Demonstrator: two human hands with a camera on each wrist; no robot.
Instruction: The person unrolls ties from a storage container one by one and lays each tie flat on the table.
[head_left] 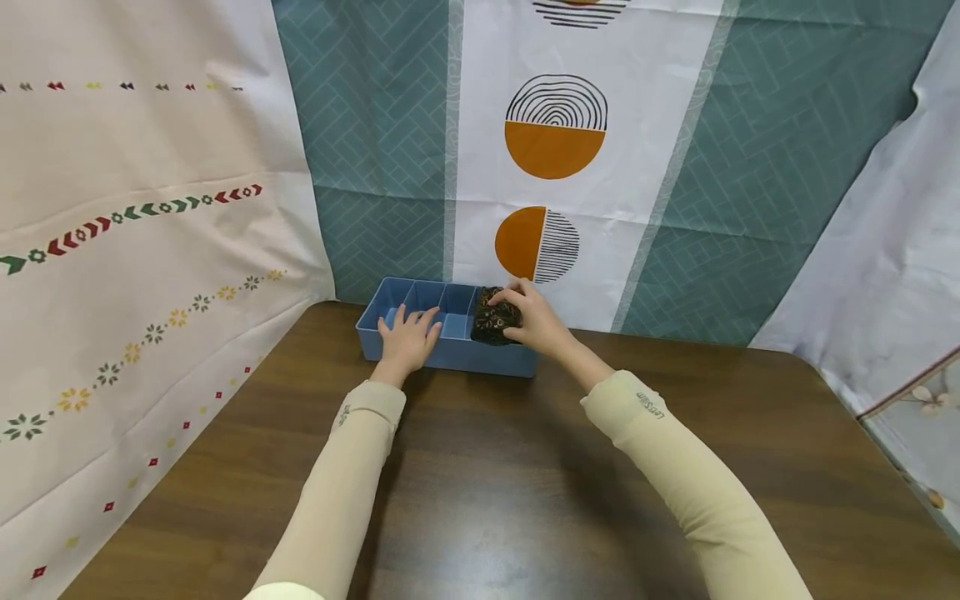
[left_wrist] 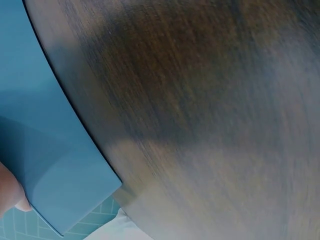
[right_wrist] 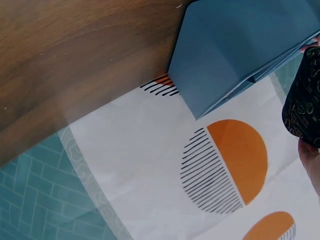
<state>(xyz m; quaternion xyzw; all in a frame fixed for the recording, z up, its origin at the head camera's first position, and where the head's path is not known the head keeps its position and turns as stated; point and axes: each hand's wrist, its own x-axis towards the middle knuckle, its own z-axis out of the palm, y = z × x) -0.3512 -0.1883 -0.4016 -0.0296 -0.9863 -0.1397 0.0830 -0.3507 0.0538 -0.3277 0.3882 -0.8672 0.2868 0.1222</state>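
Note:
A long blue divided box [head_left: 465,354] stands against the back curtain. My right hand [head_left: 542,323] holds a black, soft-looking item with a gold pattern [head_left: 495,321] over the box's right end, thumb on the near side and fingers on the far side. In the right wrist view, the patterned black item [right_wrist: 304,102] has a rounded corner and hangs by the box's rim; its exact kind is unclear. My left hand [head_left: 407,340] lies with spread fingers at the box's front rim, toward its left end. Only a bit of that hand [left_wrist: 9,190] shows in the left wrist view.
The dark wooden table [head_left: 480,467] spreads in front of the box. Behind hangs a teal and white curtain [head_left: 375,150] with orange half-circles. A cream cloth with stitched patterns [head_left: 150,250] lines the left side, and a white cloth [head_left: 885,250] the right.

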